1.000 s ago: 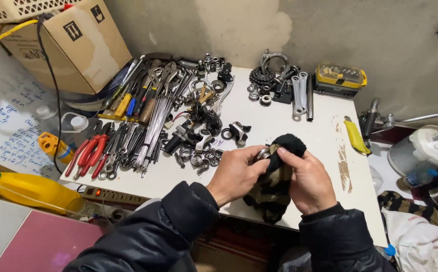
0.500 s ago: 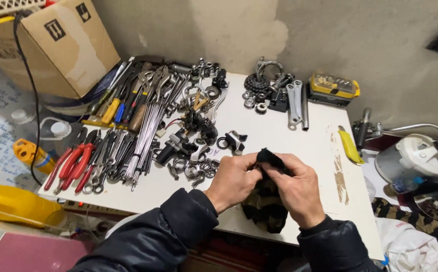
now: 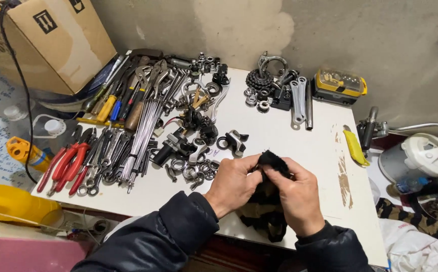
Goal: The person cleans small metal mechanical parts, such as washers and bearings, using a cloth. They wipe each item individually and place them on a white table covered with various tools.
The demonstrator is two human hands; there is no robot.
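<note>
A white table (image 3: 279,136) fills most of the view, and both hands work over its near edge. Beyond the left hand (image 3: 233,184), up and to its left, stands a cardboard box (image 3: 47,40) against the wall. Down to the left of that hand, off the table's edge, lies a yellow container (image 3: 12,204). Between the box and the left hand spreads a heap of hand tools: a bundle of thin metal rods (image 3: 141,136), red-handled pliers (image 3: 68,163) further left, and a scatter of small black and silver metal parts (image 3: 194,146) just beyond the left knuckles. Straight out past both hands, near the wall, sit a dark toothed cog cluster (image 3: 259,80) and flat silver wrenches (image 3: 298,98). Up and to the right of the right hand (image 3: 295,194) rests a yellow case with a clear lid (image 3: 339,84), and nearer, just right of that hand, a yellow utility knife (image 3: 354,147) lies beside a brown smear on the tabletop.

The dark cloth (image 3: 272,163) sits between the two hands, bunched at the fingertips and hanging down below the palms over the table's edge. Both hands are curled inward, thumbs and fingers pressed together on the cloth's upper fold, left hand from the left, right hand from the right, knuckles nearly touching. Whether anything is wrapped inside the cloth cannot be told.
</note>
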